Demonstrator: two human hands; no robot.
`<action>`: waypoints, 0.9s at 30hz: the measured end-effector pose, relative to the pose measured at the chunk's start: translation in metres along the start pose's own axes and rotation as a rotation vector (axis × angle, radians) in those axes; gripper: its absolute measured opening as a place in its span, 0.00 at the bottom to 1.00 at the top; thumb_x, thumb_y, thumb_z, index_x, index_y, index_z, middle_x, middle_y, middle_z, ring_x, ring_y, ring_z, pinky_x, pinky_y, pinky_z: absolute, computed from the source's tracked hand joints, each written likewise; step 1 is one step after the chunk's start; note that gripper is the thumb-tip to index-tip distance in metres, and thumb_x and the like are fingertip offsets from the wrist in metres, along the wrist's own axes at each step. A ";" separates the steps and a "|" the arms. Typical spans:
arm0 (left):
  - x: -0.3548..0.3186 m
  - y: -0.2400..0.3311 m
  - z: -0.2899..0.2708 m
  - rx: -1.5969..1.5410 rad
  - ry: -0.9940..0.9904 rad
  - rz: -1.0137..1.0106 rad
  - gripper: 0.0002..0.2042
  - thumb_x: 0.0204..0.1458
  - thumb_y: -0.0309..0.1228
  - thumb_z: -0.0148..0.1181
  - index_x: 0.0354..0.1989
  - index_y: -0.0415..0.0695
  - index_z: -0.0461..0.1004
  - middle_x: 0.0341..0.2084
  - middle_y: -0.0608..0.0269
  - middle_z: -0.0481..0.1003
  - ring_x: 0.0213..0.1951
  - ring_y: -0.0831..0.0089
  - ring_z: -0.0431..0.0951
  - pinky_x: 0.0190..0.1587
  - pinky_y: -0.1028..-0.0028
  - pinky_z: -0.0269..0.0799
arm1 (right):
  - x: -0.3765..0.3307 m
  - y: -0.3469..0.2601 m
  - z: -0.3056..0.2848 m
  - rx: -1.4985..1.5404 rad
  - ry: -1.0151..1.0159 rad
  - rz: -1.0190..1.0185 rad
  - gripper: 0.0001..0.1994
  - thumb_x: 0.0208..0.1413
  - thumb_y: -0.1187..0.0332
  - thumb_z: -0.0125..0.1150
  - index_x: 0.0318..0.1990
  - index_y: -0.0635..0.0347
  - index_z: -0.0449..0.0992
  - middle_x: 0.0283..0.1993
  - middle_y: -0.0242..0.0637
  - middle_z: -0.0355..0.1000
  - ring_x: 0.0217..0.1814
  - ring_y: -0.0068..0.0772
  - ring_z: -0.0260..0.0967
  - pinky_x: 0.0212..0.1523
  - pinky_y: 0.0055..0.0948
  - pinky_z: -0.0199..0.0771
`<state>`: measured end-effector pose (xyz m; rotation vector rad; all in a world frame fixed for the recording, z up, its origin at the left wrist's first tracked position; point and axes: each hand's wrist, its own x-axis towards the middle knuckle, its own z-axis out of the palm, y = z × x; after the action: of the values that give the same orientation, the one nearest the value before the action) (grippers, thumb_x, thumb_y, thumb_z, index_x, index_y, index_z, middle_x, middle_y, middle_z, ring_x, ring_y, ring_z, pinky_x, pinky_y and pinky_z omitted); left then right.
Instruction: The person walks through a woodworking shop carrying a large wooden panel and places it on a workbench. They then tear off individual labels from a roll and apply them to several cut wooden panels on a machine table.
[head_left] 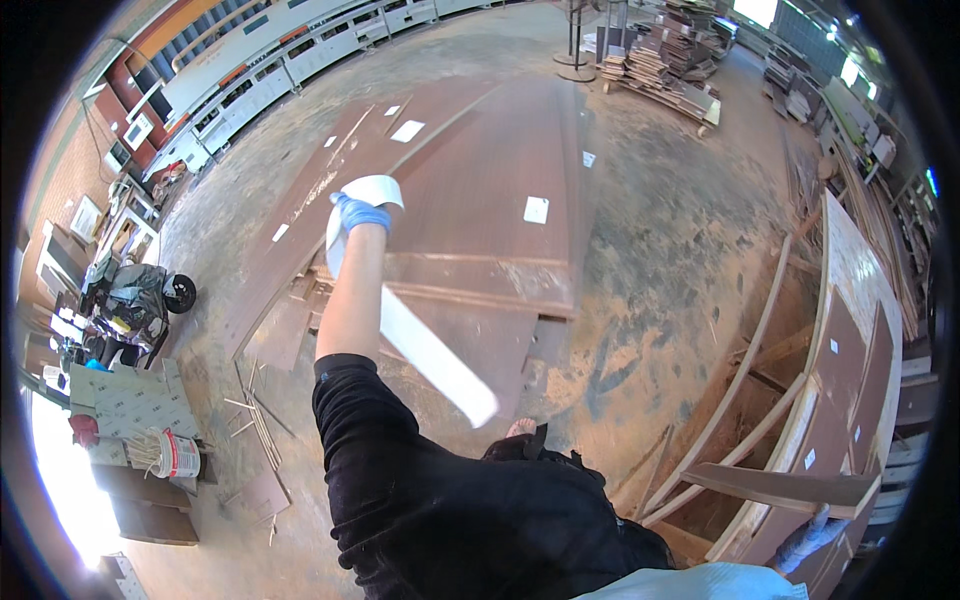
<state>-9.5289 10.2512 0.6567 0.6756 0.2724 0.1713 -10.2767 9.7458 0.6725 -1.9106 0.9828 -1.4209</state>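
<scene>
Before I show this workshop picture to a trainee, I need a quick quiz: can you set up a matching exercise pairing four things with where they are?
Things:
1. left hand
2. right hand
3. white bucket
4. stacks of boards

Places:
A. on the floor at the far end of the hall
B. raised over the brown panels, holding a long white strip
C. lower right, at the edge of a leaning wooden frame
D. on the floor at the left, beside loose thin sticks

Pairs: 1-B, 2-C, 3-D, 4-A
</scene>
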 end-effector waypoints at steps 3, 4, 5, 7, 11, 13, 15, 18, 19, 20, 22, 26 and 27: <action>0.078 0.018 -0.027 0.258 0.214 0.114 0.29 0.51 0.56 0.41 0.56 0.51 0.64 0.56 0.60 0.64 0.57 0.60 0.63 0.57 0.54 0.57 | 0.003 -0.035 0.060 0.029 -0.059 0.008 0.35 0.53 0.56 0.55 0.63 0.63 0.48 0.62 0.51 0.53 0.62 0.46 0.54 0.60 0.44 0.58; 0.090 0.031 -0.033 0.411 0.281 0.169 0.28 0.51 0.55 0.41 0.56 0.51 0.64 0.56 0.60 0.63 0.57 0.60 0.63 0.57 0.54 0.57 | 0.003 -0.037 0.078 0.052 -0.061 0.043 0.35 0.53 0.57 0.55 0.63 0.63 0.48 0.62 0.51 0.54 0.62 0.46 0.54 0.60 0.44 0.58; 0.102 0.038 -0.037 0.562 0.348 0.216 0.27 0.51 0.54 0.41 0.56 0.51 0.64 0.56 0.60 0.63 0.58 0.60 0.63 0.57 0.54 0.57 | 0.004 -0.037 0.091 0.055 -0.068 0.048 0.36 0.52 0.56 0.55 0.63 0.63 0.48 0.62 0.50 0.54 0.62 0.46 0.54 0.60 0.44 0.58; 0.119 0.054 -0.052 1.063 0.401 0.253 0.26 0.52 0.52 0.41 0.55 0.51 0.65 0.57 0.59 0.63 0.58 0.60 0.62 0.57 0.54 0.58 | 0.008 -0.030 0.114 0.057 -0.090 0.055 0.36 0.52 0.56 0.56 0.64 0.63 0.48 0.62 0.50 0.54 0.62 0.46 0.54 0.61 0.45 0.58; 0.147 0.053 -0.038 2.428 0.142 0.192 0.24 0.53 0.48 0.42 0.55 0.51 0.66 0.57 0.59 0.63 0.59 0.60 0.62 0.56 0.53 0.58 | 0.010 -0.035 0.153 -0.162 0.001 -0.069 0.41 0.47 0.51 0.61 0.63 0.63 0.48 0.61 0.49 0.54 0.61 0.46 0.55 0.63 0.45 0.55; 0.154 0.037 -0.011 2.432 -0.120 0.376 0.18 0.53 0.38 0.40 0.43 0.46 0.75 0.45 0.49 0.72 0.50 0.56 0.71 0.48 0.56 0.66 | 0.004 -0.055 0.174 -0.034 -0.085 -0.030 0.38 0.47 0.58 0.63 0.61 0.66 0.52 0.60 0.47 0.57 0.59 0.40 0.57 0.60 0.38 0.57; 0.183 0.016 0.001 2.632 -0.279 0.696 0.14 0.50 0.35 0.45 0.34 0.44 0.77 0.35 0.49 0.76 0.39 0.54 0.76 0.38 0.58 0.71 | -0.004 -0.064 0.180 0.006 -0.084 0.058 0.39 0.44 0.60 0.65 0.61 0.66 0.53 0.59 0.44 0.58 0.58 0.37 0.58 0.58 0.34 0.59; 0.188 0.000 0.026 2.851 -0.542 0.951 0.13 0.51 0.35 0.44 0.38 0.45 0.73 0.40 0.55 0.72 0.43 0.58 0.72 0.41 0.61 0.66 | 0.002 -0.095 0.211 -0.064 -0.118 0.071 0.47 0.36 0.56 0.70 0.63 0.63 0.50 0.60 0.42 0.54 0.61 0.36 0.53 0.60 0.35 0.56; 0.192 -0.004 0.044 2.658 -0.563 0.847 0.13 0.52 0.35 0.43 0.41 0.45 0.70 0.43 0.56 0.69 0.45 0.60 0.70 0.44 0.62 0.63 | 0.001 -0.079 0.212 -0.063 -0.072 0.070 0.50 0.34 0.56 0.71 0.64 0.63 0.46 0.62 0.43 0.51 0.64 0.37 0.49 0.62 0.36 0.51; 0.197 -0.002 0.047 2.284 -0.536 0.584 0.14 0.53 0.36 0.42 0.44 0.45 0.68 0.46 0.57 0.67 0.48 0.61 0.67 0.47 0.63 0.60 | 0.004 -0.073 0.223 0.102 -0.063 0.108 0.52 0.34 0.56 0.71 0.65 0.63 0.43 0.63 0.43 0.50 0.65 0.38 0.48 0.62 0.37 0.50; 0.187 -0.028 0.073 1.184 -0.406 0.006 0.17 0.55 0.36 0.39 0.51 0.46 0.62 0.52 0.59 0.61 0.53 0.65 0.62 0.53 0.65 0.54 | 0.006 -0.054 0.223 0.090 -0.011 0.085 0.52 0.36 0.58 0.72 0.66 0.60 0.42 0.64 0.41 0.50 0.63 0.37 0.50 0.61 0.36 0.54; 0.076 -0.115 0.144 0.691 -0.649 -0.291 0.23 0.59 0.37 0.33 0.63 0.46 0.52 0.64 0.63 0.51 0.64 0.71 0.51 0.64 0.69 0.41 | -0.003 -0.025 0.192 0.116 0.148 0.228 0.51 0.37 0.63 0.71 0.66 0.54 0.41 0.66 0.38 0.46 0.68 0.39 0.44 0.66 0.39 0.47; 0.029 -0.130 0.155 0.556 -0.684 -0.225 0.23 0.60 0.40 0.33 0.63 0.45 0.53 0.63 0.63 0.53 0.63 0.68 0.53 0.64 0.69 0.42 | -0.002 -0.019 0.187 0.120 0.188 0.238 0.50 0.37 0.64 0.72 0.66 0.55 0.42 0.64 0.38 0.49 0.65 0.37 0.48 0.63 0.38 0.50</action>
<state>-9.4451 10.0666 0.6843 1.1996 -0.2782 -0.3662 -10.0937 9.7597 0.6338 -1.5392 1.1430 -1.4994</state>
